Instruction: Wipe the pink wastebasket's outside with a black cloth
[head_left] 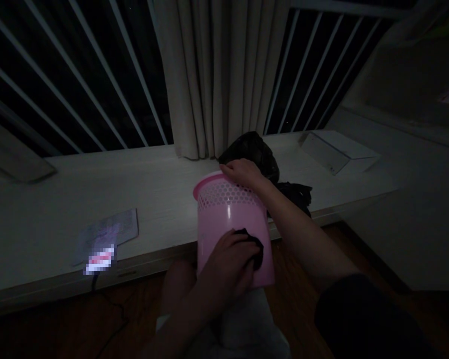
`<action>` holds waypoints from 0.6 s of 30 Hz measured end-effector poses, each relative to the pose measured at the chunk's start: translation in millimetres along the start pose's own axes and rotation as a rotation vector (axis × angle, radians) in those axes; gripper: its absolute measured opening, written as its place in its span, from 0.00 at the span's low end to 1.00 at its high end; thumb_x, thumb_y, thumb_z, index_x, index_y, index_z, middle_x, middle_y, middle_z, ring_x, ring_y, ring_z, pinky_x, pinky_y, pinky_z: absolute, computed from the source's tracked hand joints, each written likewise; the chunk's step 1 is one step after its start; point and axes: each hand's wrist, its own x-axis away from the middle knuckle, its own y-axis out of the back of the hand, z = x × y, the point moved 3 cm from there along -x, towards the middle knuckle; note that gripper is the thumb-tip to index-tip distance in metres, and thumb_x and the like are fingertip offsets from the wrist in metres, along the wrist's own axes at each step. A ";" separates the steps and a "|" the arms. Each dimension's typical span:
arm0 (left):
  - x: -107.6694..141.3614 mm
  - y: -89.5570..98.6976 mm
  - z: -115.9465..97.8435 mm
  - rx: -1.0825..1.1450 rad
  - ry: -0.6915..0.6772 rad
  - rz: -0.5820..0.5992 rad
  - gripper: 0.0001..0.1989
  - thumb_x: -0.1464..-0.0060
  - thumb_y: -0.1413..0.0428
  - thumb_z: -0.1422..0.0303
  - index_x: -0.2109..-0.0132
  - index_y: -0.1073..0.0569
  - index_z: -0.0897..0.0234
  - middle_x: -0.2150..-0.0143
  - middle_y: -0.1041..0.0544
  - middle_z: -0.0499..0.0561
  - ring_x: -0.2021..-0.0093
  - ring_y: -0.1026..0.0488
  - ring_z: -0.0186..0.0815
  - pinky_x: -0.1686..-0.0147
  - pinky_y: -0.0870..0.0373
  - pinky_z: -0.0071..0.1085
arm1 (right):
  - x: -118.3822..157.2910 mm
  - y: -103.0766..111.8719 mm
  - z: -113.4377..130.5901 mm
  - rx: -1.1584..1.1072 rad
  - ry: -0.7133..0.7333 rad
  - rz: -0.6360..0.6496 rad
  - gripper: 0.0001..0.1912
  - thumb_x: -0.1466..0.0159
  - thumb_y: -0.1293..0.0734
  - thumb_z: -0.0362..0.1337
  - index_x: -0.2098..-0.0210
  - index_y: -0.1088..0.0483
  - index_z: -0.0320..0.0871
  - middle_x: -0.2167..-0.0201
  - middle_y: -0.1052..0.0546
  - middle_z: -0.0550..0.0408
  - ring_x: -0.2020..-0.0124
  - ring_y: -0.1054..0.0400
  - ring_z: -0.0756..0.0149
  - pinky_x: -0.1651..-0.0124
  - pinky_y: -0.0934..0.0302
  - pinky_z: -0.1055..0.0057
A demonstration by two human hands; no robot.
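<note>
A pink plastic bin (230, 214) with a honeycomb band of holes stands tilted against the edge of the white sill, above my lap. My right hand (245, 173) lies over its rim at the top, with the fingers wrapped round the edge. Lower down, my left hand (234, 254) presses a crumpled black cloth (260, 249) against the bin's side, its fingers curled over it. Behind the bin and my right wrist sits a black plastic bag (256, 152). The inside of the bin is hidden.
The white sill (157, 184) runs across the view below barred windows and a curtain (224, 75). At its right lies a white box (336, 149). A flat booklet (123, 227) and a glowing device (100, 259) with a cable are at the left. The room is dim.
</note>
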 end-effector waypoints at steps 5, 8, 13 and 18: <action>-8.1 -6.7 29.7 0.001 0.117 -0.217 0.10 0.45 0.43 0.72 0.55 0.32 0.62 0.51 0.29 0.59 0.50 0.28 0.42 0.53 0.26 0.41 | 33.9 11.4 0.0 -0.140 0.119 -0.356 0.11 0.37 0.38 0.39 0.61 0.29 0.39 0.60 0.26 0.45 0.55 0.33 0.57 0.51 0.41 0.63; -10.2 -9.8 35.1 -0.005 0.140 -0.240 0.09 0.46 0.41 0.70 0.58 0.32 0.63 0.52 0.28 0.59 0.50 0.29 0.43 0.51 0.27 0.42 | 92.9 10.0 8.7 -0.383 0.220 -0.569 0.08 0.39 0.37 0.37 0.61 0.31 0.41 0.60 0.29 0.46 0.54 0.34 0.57 0.50 0.39 0.60; -9.0 -1.8 34.3 0.053 -0.028 -0.122 0.16 0.43 0.47 0.73 0.48 0.32 0.64 0.47 0.26 0.60 0.43 0.32 0.44 0.45 0.31 0.45 | 179.3 -17.2 26.2 -0.621 0.325 -0.468 0.10 0.36 0.39 0.33 0.56 0.32 0.45 0.57 0.29 0.49 0.53 0.33 0.60 0.52 0.36 0.61; -40.8 32.7 67.3 0.034 -0.027 -0.257 0.11 0.42 0.52 0.74 0.55 0.29 0.64 0.52 0.24 0.56 0.50 0.27 0.39 0.50 0.29 0.38 | 192.6 -30.9 27.5 -0.551 0.299 -0.536 0.09 0.38 0.38 0.32 0.59 0.30 0.45 0.61 0.27 0.50 0.58 0.33 0.61 0.57 0.35 0.62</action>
